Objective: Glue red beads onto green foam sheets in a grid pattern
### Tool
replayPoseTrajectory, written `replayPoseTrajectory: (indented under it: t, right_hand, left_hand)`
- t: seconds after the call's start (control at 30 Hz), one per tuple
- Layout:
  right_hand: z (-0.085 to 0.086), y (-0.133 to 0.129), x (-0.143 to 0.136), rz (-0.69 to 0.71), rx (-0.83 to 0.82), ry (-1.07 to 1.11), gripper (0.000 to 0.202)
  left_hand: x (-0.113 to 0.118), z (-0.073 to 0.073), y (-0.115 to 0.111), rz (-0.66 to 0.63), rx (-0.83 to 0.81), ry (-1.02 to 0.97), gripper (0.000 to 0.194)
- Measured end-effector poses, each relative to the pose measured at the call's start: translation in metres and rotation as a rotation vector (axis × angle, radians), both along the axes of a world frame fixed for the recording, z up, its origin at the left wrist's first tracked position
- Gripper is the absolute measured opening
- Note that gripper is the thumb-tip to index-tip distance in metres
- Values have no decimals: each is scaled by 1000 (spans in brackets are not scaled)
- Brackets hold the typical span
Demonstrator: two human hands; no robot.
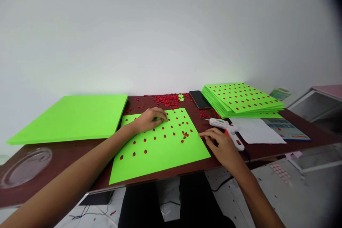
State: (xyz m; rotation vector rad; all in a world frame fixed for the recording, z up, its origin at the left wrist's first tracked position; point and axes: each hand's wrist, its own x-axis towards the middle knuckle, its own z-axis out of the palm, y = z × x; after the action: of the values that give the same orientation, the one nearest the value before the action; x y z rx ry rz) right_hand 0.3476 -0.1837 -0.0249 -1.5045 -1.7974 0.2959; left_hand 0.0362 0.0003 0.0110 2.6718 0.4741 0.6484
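A bright green sheet (160,153) lies on the dark red table, dotted with rows of small red pieces; a loose cluster of red pieces (185,135) rests near its right side. My left hand (151,119) is on the upper part of the sheet, fingers curled and thumb near the fingertips; whatever it may hold is hidden. At the sheet's right edge, my right hand (217,142) has its fingertips pinched together, and anything between them is too small to name. Just beyond my right hand lies a white glue gun (232,133).
A thick green stack (72,117) is at the left, a dotted green stack (240,98) at the right. Scattered red pieces (167,100) and a phone (199,99) lie near the wall. White paper (258,131) and a clear plate (26,167) are on the table (69,151).
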Motion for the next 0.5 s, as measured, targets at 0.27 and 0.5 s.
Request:
replayPoseTrajectory:
  t: [0.27, 0.5]
  right_hand:
    - [1, -5, 3, -97, 38, 77, 26]
    - [4, -2, -1, -116, 24, 2, 28]
  left_hand:
    - [-1, -1, 0, 8, -18, 2, 27]
    - [-2, 0, 0, 13, -12, 17, 27]
